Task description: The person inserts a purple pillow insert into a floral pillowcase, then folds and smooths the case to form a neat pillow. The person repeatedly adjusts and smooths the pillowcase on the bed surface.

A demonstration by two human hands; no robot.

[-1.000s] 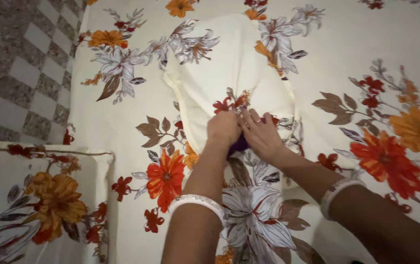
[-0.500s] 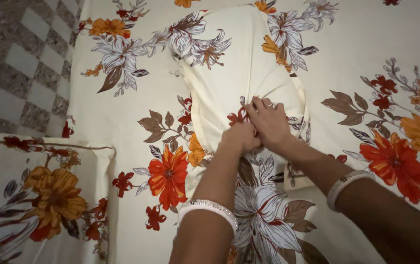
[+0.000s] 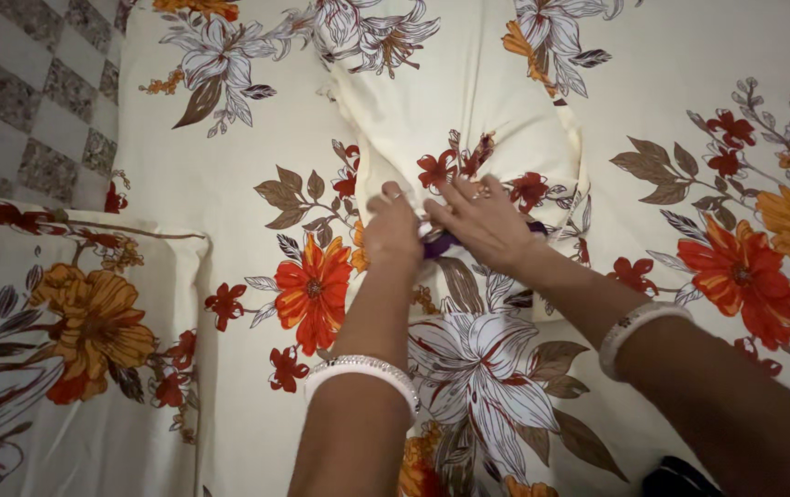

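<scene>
A: Pinching the open edge of the floral pillowcase, left hand curled tight on the fabric fold, right hand pressed flat beside it, fingers spread, not clamped round anything.

B: And the purple inner pillow?

A: Peeking out between the two hands, mostly tucked inside the case (only a small sliver visible). Lying on the flowered bedsheet, near the middle of the bed.

B: Risks?

A: Likely a slip of the fold, if the left pinch loosens while the right palm pushes; could bunch the filling at the mouth, or leave that purple corner sticking out.

B: Arm pose?

A: Both forearms reaching forward and converging, wrists with white bangles, hands touching. Second pillow well apart, off to the left.
</scene>
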